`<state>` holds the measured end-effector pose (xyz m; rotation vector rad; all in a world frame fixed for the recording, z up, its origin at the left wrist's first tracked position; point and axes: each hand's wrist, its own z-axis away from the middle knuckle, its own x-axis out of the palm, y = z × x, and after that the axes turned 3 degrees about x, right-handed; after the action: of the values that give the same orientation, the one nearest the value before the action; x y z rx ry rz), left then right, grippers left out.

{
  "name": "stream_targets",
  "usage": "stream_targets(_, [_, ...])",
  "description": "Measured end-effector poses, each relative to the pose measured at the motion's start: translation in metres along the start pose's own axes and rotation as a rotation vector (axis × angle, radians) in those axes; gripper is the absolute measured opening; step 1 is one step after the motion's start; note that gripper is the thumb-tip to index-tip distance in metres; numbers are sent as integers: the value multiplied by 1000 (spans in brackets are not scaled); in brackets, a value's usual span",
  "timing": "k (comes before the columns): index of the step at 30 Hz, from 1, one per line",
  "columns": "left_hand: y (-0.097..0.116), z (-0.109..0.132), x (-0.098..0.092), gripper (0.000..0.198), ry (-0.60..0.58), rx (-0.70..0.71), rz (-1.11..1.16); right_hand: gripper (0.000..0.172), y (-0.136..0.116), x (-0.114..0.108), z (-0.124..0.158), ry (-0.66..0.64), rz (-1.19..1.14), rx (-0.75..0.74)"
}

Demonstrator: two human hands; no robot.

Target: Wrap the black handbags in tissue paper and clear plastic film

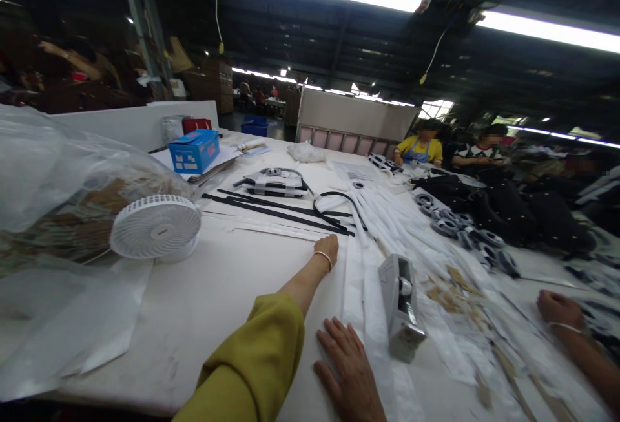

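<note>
A white fan (155, 225) lay on the table (232, 293) at my far left. My left hand (329, 247) reached out near the black strips (271, 212), fingers tucked under; I could not tell whether it gripped anything. My right hand (346, 370) lay flat and open, touching the long white strip (354, 280). Just beside it stood a tape dispenser (400, 305), and further right was a co-worker's hand (557, 309).

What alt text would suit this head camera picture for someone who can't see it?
A person's left hand reaches across a white worktable toward black strips, while the right hand lies flat beside a grey tape dispenser. A small fan stands left; another person's hand rests right.
</note>
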<state>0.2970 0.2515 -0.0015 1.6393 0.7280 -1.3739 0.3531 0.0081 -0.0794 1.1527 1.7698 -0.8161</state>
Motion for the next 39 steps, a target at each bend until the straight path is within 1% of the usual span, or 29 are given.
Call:
stream_targets(5, [-1,-4,-8,37,-42,-48,23,44,-2,-4,-1,-37,-49,43])
stream_targets(10, [-15,-1,-14,38,-93,-81,49,44,-5,-10,-2,-51,-118,80])
stream_targets(16, [-25,7,-16,38,-89,-89,82,43,-6,-11,-2,-50,-137,92])
stream_targets(19, [-25,8,-16,40,-93,-108,103,44,-6,-9,-1,-41,-137,91])
stream_targets(23, [-21,9,-16,48,-98,-118,119,44,-5,-7,0,-36,-139,88])
stream_targets(28, [-16,7,-12,40,-89,-119,109,45,-5,-7,-1,-20,-145,88])
stream_targets(32, [-15,5,-8,39,-75,-103,100,45,-6,-8,-1,-29,-139,80])
stream_targets(36, [-14,3,-8,53,-72,-76,84,44,-6,-8,-1,-13,-120,74])
stream_targets(37, [-14,2,-8,53,-70,-68,76,44,-5,-8,-1,-5,-106,62])
stream_targets(39, [-13,1,-8,48,-63,-48,60,45,-4,-6,-1,22,-64,28])
